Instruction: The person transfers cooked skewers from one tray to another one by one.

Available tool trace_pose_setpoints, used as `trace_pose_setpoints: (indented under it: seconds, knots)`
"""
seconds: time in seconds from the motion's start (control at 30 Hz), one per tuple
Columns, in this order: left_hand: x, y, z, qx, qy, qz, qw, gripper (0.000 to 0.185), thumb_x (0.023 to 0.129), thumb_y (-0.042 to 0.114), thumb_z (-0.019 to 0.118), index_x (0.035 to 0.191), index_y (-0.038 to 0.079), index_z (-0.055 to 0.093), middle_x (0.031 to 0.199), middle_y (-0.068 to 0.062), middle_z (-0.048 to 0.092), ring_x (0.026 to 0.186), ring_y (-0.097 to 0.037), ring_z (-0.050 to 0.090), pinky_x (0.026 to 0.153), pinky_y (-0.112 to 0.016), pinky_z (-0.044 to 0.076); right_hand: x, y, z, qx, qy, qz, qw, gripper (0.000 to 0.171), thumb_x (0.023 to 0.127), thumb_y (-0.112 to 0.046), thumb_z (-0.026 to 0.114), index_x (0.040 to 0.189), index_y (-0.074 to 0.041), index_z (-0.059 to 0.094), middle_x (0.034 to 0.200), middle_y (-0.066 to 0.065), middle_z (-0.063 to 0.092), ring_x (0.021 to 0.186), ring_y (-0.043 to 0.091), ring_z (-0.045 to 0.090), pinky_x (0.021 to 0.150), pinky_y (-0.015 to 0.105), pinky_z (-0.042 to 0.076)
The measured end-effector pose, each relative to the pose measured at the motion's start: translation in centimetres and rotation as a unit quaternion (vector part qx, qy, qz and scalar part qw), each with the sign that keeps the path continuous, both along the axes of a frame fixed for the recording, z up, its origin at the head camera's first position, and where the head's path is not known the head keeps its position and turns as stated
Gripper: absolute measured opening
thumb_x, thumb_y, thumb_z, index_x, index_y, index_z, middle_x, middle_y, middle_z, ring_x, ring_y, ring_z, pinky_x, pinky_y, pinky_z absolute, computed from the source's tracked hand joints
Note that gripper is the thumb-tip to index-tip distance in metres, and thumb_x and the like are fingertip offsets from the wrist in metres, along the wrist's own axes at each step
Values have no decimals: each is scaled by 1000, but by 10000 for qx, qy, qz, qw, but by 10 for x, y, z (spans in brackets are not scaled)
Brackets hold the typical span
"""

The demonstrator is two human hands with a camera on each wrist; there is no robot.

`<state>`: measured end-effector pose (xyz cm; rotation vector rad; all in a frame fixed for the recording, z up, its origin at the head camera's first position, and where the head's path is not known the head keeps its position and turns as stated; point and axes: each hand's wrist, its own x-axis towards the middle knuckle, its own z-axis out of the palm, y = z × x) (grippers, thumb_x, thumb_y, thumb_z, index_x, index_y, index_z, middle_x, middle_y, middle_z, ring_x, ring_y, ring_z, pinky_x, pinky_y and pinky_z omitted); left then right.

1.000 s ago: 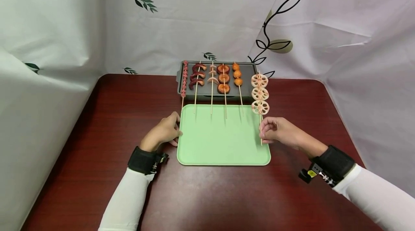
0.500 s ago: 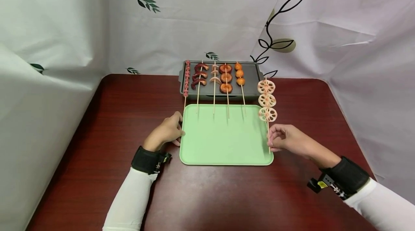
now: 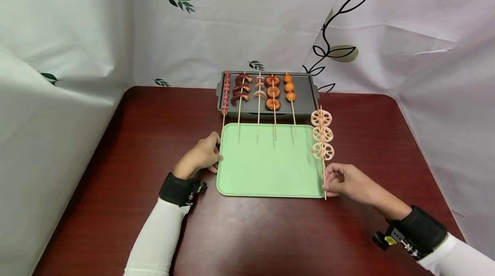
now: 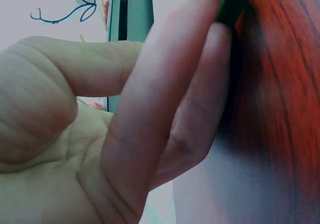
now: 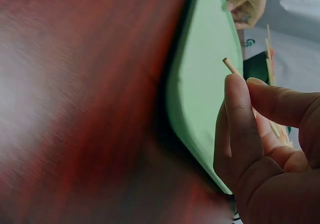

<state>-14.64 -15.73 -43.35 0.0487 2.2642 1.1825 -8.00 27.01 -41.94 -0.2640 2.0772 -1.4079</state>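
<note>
Head view: right hand (image 3: 344, 180) pinches lotus skewer (image 3: 322, 145) stick, slices just beyond fingers, over tray (image 3: 267, 173) edge.

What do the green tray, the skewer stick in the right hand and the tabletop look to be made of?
Green tray: probably plastic, matte, with an even pale green colour and a rounded moulded rim. Skewer stick: looks like bamboo or wood, thin, pale tan, with a blunt cut end in the right wrist view. Tabletop: dark red wood-grain finish with a slight sheen, possibly laminate.
</note>
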Motion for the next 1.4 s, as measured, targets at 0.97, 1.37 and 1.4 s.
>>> trace_pose_setpoints:
  seconds: [0.97, 1.37, 1.4]
  knots:
    - [-3, 2, -2, -26, -16, -8, 10000, 40, 101, -2, 61, 134, 0, 38, 104, -23, 53, 67, -29, 67, 59, -37, 64, 22, -3, -20, 256, -521, -271, 9979, 22, 90, 6, 69, 107, 15, 58, 88, 12, 67, 79, 15, 72, 72, 33, 66]
    - [-2, 0, -4, 48, -29, 20, 10000, 40, 102, -3, 59, 135, -1, 37, 103, -23, 54, 66, -29, 67, 60, -38, 64, 21, -8, -18, 682, -372, -171, 9968, 22, 90, -1, 71, 105, 10, 60, 80, 10, 68, 68, 18, 71, 61, 34, 65]
    - [-2, 0, -4, 57, -37, 21, 10000, 40, 102, -3, 59, 135, -1, 37, 103, -23, 54, 65, -29, 67, 60, -38, 64, 21, -9, -17, 740, -346, -178, 9965, 22, 89, -1, 72, 105, 9, 60, 79, 9, 67, 67, 18, 70, 60, 34, 65]
